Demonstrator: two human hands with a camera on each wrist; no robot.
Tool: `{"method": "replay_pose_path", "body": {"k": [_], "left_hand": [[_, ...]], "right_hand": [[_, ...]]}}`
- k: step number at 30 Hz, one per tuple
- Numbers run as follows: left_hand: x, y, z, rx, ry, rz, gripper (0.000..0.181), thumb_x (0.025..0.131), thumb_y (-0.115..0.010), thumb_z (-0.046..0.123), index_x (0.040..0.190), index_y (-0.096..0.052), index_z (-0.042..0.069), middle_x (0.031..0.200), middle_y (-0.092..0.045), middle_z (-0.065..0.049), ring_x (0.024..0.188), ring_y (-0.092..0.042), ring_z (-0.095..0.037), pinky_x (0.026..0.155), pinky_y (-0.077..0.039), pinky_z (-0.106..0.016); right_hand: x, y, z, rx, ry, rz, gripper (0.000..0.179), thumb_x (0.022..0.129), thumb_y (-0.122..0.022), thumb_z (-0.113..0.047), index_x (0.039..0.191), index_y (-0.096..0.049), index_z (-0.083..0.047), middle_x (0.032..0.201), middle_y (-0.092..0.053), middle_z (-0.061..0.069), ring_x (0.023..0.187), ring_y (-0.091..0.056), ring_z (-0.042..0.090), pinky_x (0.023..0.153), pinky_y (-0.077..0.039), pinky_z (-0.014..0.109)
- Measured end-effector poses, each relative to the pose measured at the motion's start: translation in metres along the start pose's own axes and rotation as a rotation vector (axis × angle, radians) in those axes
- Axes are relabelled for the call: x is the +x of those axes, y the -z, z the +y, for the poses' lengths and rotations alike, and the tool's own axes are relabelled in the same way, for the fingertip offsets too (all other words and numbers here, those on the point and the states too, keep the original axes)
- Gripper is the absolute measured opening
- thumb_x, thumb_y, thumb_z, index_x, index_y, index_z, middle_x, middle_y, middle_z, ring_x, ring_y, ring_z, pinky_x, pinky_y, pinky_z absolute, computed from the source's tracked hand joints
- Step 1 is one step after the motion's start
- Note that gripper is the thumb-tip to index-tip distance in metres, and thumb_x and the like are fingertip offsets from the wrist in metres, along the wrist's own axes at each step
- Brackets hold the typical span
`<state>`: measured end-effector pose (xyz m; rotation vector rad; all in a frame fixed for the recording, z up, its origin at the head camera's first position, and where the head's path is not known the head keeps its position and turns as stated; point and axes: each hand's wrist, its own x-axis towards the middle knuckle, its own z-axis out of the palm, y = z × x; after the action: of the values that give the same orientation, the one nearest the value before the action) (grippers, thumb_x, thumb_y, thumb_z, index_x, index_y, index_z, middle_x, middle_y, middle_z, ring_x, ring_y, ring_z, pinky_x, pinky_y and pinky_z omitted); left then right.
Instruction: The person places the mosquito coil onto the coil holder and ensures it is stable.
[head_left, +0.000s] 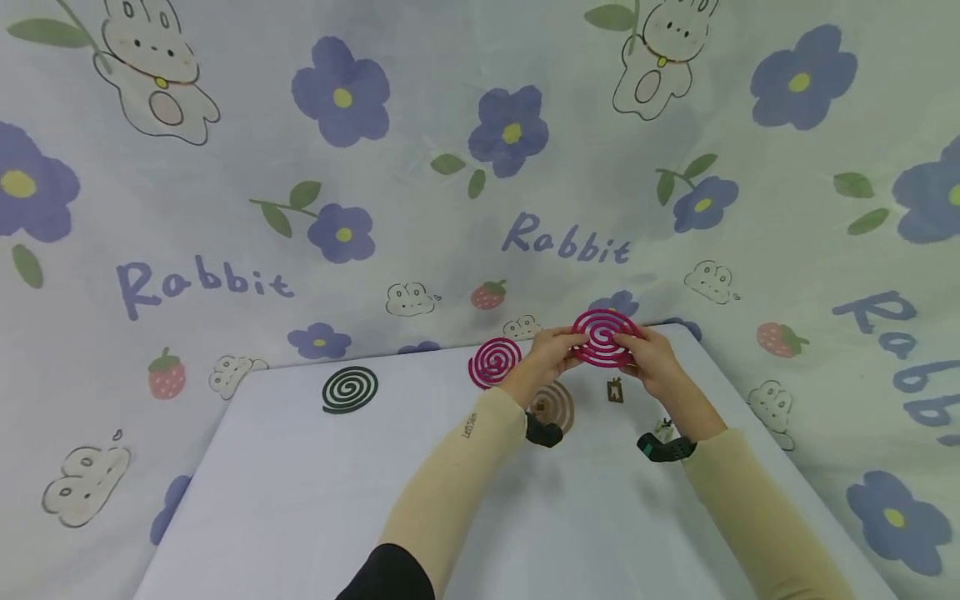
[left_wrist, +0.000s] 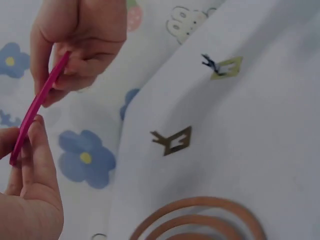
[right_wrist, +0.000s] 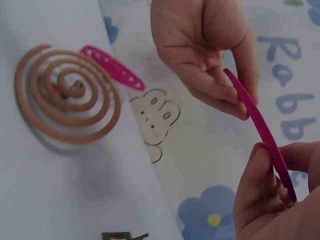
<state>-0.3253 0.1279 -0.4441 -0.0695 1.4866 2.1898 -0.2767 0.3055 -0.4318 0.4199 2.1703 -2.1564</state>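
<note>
Both hands hold a pink mosquito coil (right_wrist: 261,127) up above the far edge of the table. My left hand (head_left: 551,350) pinches its left rim between thumb and fingers. The opposite rim is pinched by my right hand (head_left: 654,360). From the wrist views the coil appears edge-on, a thin flat disc. Beneath the left wrist lies a brown coil (right_wrist: 107,132), with something small at its centre. A second pink coil (head_left: 495,364) lies just left of the left hand. Below the right hand is a small metal coil stand (head_left: 615,390).
A dark green coil (head_left: 349,390) lies farther left on the white table (head_left: 300,492). Another small stand (left_wrist: 227,68) is partly hidden by the right wrist camera (head_left: 666,448) in the head view. Behind the table hangs a rabbit-and-flower printed cloth (head_left: 420,192).
</note>
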Motion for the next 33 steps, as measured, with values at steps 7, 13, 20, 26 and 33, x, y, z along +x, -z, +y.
{"method": "replay_pose_path", "body": {"k": [7,13,20,26,33], "left_hand": [[0.006,-0.007,-0.023,0.013,-0.004,0.047,0.028,0.088,-0.071,0.005,0.115,-0.064,0.001,0.099,-0.069,-0.011,0.086,-0.068,-0.021,0.074,-0.057,-0.032],[0.013,-0.008,-0.039,0.046,0.009,0.11,0.036,0.086,-0.075,0.008,0.119,-0.062,0.0,0.098,-0.069,-0.012,0.085,-0.068,-0.022,0.075,-0.057,-0.034],[0.009,-0.01,-0.049,0.043,-0.01,0.078,0.036,0.088,-0.071,0.005,0.121,-0.06,-0.003,0.096,-0.068,-0.012,0.082,-0.068,-0.019,0.074,-0.057,-0.031],[0.008,-0.011,-0.058,0.024,-0.056,0.122,0.033,0.088,-0.071,0.006,0.119,-0.062,-0.003,0.094,-0.069,-0.011,0.08,-0.066,-0.016,0.074,-0.056,-0.029],[0.011,-0.02,-0.075,0.033,-0.057,0.166,0.032,0.088,-0.073,0.009,0.117,-0.064,-0.001,0.095,-0.068,-0.008,0.081,-0.065,-0.014,0.075,-0.056,-0.03]], "right_hand": [[0.007,0.006,0.021,-0.021,-0.039,0.039,0.069,0.098,-0.059,-0.031,0.149,-0.027,0.001,0.141,-0.043,0.023,0.095,-0.059,0.017,0.076,-0.054,0.024],[0.011,0.01,0.033,-0.011,-0.054,0.05,0.071,0.097,-0.061,-0.031,0.149,-0.026,0.002,0.142,-0.042,0.024,0.094,-0.059,0.016,0.076,-0.054,0.023],[0.014,0.015,0.049,0.019,-0.082,0.091,0.071,0.095,-0.064,-0.032,0.148,-0.029,0.002,0.141,-0.043,0.022,0.088,-0.059,0.012,0.074,-0.054,0.022],[0.018,0.014,0.057,0.029,-0.066,0.083,0.073,0.094,-0.065,-0.034,0.148,-0.03,0.002,0.14,-0.044,0.022,0.092,-0.059,0.012,0.076,-0.054,0.021],[0.018,0.022,0.067,0.065,-0.085,0.124,0.071,0.094,-0.066,-0.032,0.148,-0.032,0.0,0.137,-0.046,0.019,0.086,-0.06,0.009,0.073,-0.054,0.02]]}}
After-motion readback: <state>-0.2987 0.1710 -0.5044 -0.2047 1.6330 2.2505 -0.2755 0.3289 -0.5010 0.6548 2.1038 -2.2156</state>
